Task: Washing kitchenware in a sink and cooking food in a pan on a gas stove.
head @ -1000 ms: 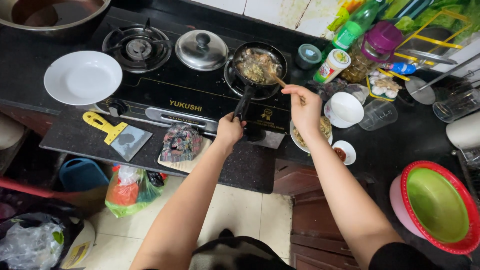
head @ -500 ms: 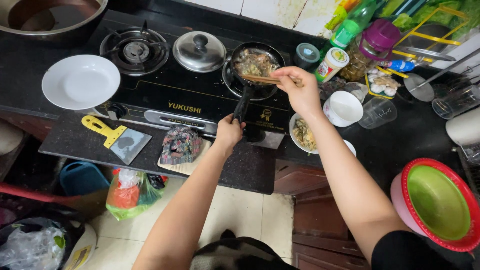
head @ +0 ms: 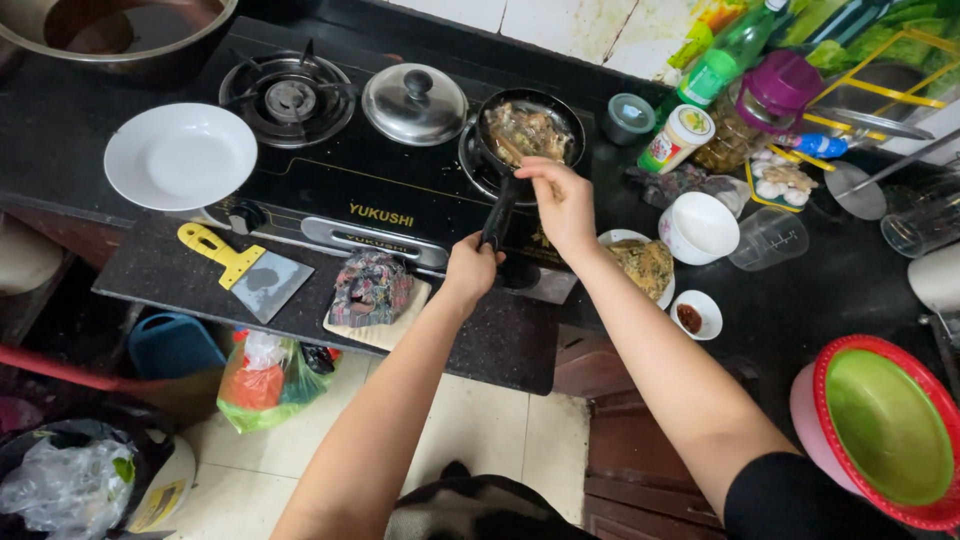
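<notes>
- Left hand [head: 470,270] fingers clamped on the pan [head: 530,135] handle.
- Right hand [head: 560,200], fingers pinched on chopsticks, at the pan's 6 o'clock rim.
- Food looks browned; plating likely remains.

Two bare forearms, uncovered from wrist to above the elbow. Left hand [head: 470,268] and right hand [head: 563,205] without gloves, rings, watch or bracelet. Black short sleeve [head: 790,500] at the right upper arm, near edge of view. Dark garment with pale patches [head: 480,510] at the near centre, partly cut off; pattern unclear.
</notes>
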